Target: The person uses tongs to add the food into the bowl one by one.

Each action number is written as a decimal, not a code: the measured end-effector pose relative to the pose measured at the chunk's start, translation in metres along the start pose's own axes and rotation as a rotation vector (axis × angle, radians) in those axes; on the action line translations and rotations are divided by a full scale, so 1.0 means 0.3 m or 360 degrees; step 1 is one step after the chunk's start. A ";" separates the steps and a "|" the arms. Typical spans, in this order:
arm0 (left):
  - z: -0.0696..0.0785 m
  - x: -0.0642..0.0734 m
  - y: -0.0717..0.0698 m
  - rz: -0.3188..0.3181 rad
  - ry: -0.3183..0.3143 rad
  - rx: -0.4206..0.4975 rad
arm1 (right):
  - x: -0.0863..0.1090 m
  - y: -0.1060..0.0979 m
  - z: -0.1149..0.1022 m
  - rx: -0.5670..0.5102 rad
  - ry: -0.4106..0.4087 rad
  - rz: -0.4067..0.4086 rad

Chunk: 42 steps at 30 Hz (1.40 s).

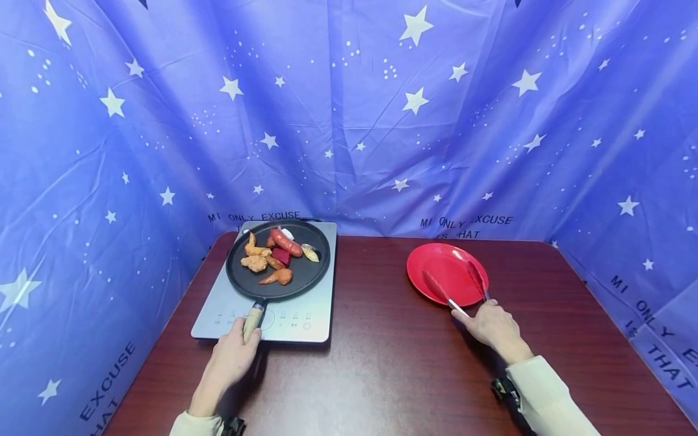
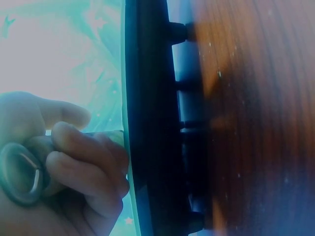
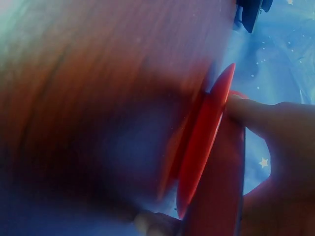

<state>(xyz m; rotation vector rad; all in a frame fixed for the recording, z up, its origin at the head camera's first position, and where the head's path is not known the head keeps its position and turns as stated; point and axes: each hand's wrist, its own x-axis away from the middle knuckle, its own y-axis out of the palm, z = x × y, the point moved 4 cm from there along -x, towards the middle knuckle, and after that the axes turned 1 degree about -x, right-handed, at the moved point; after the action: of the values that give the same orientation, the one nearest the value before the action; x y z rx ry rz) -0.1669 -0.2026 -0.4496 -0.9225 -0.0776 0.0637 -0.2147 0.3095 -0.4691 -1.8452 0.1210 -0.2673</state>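
Observation:
In the head view my left hand (image 1: 230, 358) grips the pale handle (image 1: 252, 323) of a black frying pan (image 1: 305, 283). The pan holds a red sausage (image 1: 287, 243), a crumbed fried piece (image 1: 254, 263), a brown drumstick-like piece (image 1: 280, 277), a dark red block (image 1: 281, 257) and a few other pieces. My right hand (image 1: 495, 330) holds red-tipped tongs (image 1: 435, 286), spread apart above a red plate (image 1: 450, 270). The wrist views show left fingers (image 2: 78, 172) curled round the handle, and the right hand (image 3: 285, 157) beside the plate's rim (image 3: 203, 152).
The pan sits on a silver induction cooker (image 1: 319, 327) at the left of the dark red wooden table (image 1: 382, 363). Bare tabletop lies between cooker and plate. A blue star-patterned curtain (image 1: 371, 121) surrounds the table at the back and sides.

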 end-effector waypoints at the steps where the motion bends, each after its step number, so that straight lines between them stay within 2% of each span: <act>1: 0.000 0.000 0.001 -0.0001 0.0000 0.0000 | -0.001 0.001 0.000 0.0005 0.0002 -0.0009; 11: -0.012 0.003 0.007 -0.0014 -0.0024 -0.0009 | 0.002 0.004 -0.001 0.0046 -0.0041 -0.0075; 25: -0.007 -0.003 0.009 0.0016 -0.0004 -0.0033 | 0.007 -0.029 -0.004 0.0062 -0.0132 -0.0058; 33: -0.006 -0.005 0.006 0.0021 -0.0002 -0.0030 | 0.004 -0.032 -0.003 0.0094 -0.0231 -0.0050; 42: -0.001 -0.004 -0.001 0.0021 -0.0024 -0.0011 | -0.008 -0.025 0.007 0.0066 -0.0227 -0.0054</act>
<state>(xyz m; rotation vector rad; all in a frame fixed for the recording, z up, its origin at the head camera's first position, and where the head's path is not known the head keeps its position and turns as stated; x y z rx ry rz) -0.1681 -0.2031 -0.4497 -0.9296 -0.0858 0.0825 -0.2170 0.3141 -0.4629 -1.8198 -0.0149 -0.1598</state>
